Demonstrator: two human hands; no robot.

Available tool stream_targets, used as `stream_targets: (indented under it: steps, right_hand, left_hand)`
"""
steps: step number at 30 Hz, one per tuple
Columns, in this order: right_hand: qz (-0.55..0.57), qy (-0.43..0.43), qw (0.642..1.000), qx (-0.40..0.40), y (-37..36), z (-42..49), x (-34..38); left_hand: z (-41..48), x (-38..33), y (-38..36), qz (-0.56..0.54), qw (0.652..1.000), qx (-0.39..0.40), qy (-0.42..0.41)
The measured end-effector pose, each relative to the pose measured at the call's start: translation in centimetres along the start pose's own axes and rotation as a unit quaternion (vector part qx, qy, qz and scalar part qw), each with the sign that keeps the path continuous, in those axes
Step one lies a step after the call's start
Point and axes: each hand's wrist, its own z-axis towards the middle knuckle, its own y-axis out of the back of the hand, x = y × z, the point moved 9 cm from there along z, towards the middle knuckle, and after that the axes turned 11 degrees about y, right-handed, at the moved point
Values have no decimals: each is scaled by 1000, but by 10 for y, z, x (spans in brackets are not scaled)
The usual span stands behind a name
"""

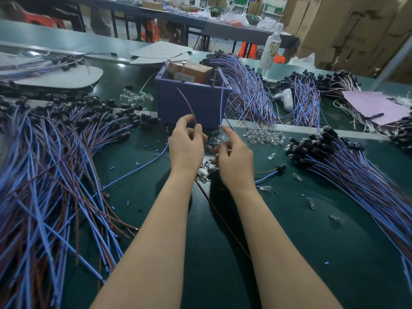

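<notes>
Both hands are up at the centre of the green surface (289,230). The left hand (187,148) has its grip clamped on the brown wire (189,107), thumb and forefinger pinching it. The wire arcs away toward eleven o'clock and trails down past the wrist toward five o'clock. The right hand (234,157) sits just beside it at three o'clock, forefinger stretched out and the other fingers curled. Its grip looks closed on the foot of the blue wire (221,108), though blur makes that hard to confirm. That wire stands nearly upright toward twelve o'clock, in front of the purple bin (205,112). A pile of clear glass bulbs (265,137) lies at two o'clock of the hands. Heaped wire bundles fan out at nine o'clock (44,175) and three o'clock (356,170).
</notes>
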Motion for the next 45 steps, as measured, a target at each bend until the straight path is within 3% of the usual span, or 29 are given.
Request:
stream_targets:
  steps: [12, 29, 45]
  right_hand:
    - [12, -1, 1000, 15, -6, 1, -4]
    - [3, 22, 1000, 4, -3, 1, 0]
    - [8, 18, 1000, -13, -1, 1, 2]
  left_hand:
    - [-11, -17, 3, 27, 995, -45, -89]
    - [9, 1, -1, 28, 999, 6, -15]
    - [-1, -8, 7, 15, 998, -51, -40]
